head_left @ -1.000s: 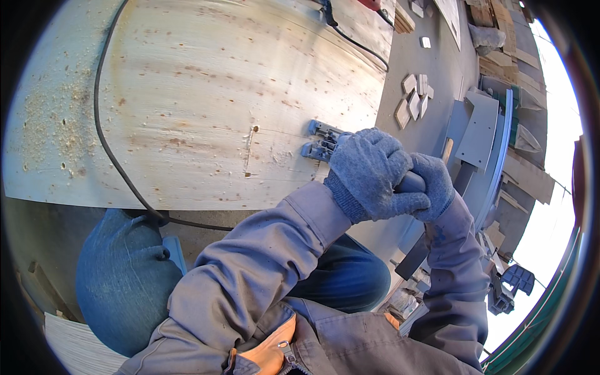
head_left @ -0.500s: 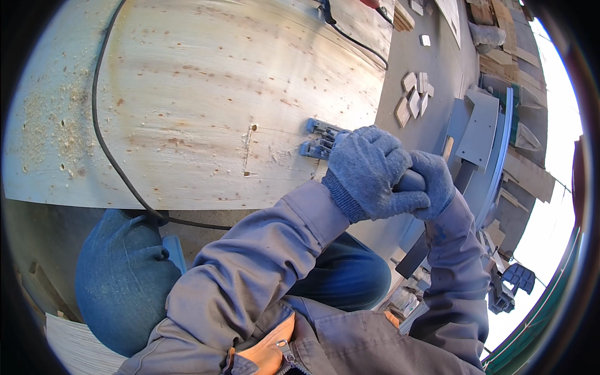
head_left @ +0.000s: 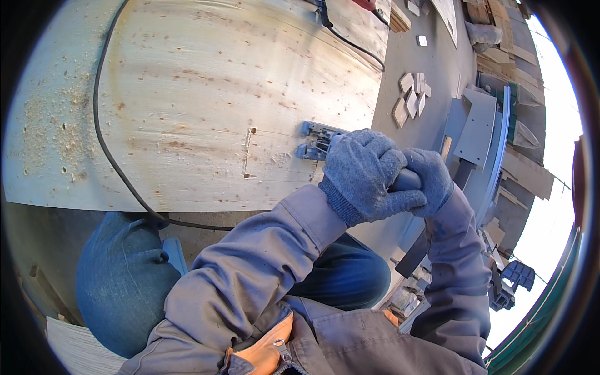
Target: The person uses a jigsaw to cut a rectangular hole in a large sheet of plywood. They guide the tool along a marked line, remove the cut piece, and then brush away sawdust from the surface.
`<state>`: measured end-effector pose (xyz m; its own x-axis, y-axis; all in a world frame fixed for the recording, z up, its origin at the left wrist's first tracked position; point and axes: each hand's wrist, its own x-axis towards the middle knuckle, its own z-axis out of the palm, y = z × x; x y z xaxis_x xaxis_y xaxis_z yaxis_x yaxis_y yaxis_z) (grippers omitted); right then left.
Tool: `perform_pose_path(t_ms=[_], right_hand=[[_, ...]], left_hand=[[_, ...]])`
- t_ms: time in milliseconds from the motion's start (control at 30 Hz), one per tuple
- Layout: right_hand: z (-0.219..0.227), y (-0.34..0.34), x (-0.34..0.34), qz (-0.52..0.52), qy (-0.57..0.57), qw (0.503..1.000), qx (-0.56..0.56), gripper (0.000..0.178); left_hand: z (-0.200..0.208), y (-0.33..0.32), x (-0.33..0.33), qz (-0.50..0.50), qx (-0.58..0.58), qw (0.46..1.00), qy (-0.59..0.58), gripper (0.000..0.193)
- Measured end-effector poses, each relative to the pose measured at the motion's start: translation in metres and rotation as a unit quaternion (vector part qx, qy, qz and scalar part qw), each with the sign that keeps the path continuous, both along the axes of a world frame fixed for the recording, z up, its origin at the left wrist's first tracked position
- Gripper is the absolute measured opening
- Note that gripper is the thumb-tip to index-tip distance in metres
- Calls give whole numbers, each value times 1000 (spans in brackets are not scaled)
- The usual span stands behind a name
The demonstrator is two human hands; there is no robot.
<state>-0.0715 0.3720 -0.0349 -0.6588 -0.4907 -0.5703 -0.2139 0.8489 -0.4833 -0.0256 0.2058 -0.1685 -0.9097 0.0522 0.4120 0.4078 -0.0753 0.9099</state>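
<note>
Both my hands, in grey knit gloves, are closed around a jigsaw. Its forked metal shoe (head_left: 317, 141) lies flat on a large pale plywood sheet (head_left: 187, 94), near the sheet's right edge. My left hand (head_left: 362, 178) wraps over the tool's body just behind the shoe. Farther back, my right hand (head_left: 431, 181) grips the rear, where the rounded dark end of the jigsaw (head_left: 407, 181) shows between the gloves. Most of the body is hidden under my fingers, and the blade cannot be made out. A short cut line (head_left: 247, 153) with small holes marks the plywood left of the shoe.
A black cord (head_left: 103, 125) crosses the plywood on the left, beside scattered sawdust (head_left: 65, 134). Small wooden offcuts (head_left: 409, 100) lie on the grey floor right of the sheet. A grey metal machine (head_left: 478, 128) stands at right. A red tool (head_left: 365, 4) shows at the top.
The whole view has shifted slightly. My hands and the jigsaw keep nearly the same place on the plywood, both still gripping.
</note>
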Motion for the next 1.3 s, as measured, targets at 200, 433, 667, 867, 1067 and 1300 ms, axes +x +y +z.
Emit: perform_pose_path(t_ms=[200,433,667,867,1067,1300], right_hand=[[-1,-2,-3,-2,-5,1000,-14,53],[-3,-4,-6,-26,-29,998,-52,53],[-1,-13,-5,-45,-33,997,-52,59],[0,-13,-6,-31,-19,999,-35,61],[3,-10,-9,-18,-22,999,-36,62],[-1,-10,-11,-15,-19,998,-62,61]], left_hand=[[3,-2,1,10,-1,1000,-3,58],[1,-6,1,-19,5,1000,-5,55],[-5,-13,1,-35,-47,998,11,66],[-5,-8,6,-48,-58,997,-13,68],[-3,-2,7,-21,-68,997,2,69],[-7,0,9,-6,-55,998,11,73]])
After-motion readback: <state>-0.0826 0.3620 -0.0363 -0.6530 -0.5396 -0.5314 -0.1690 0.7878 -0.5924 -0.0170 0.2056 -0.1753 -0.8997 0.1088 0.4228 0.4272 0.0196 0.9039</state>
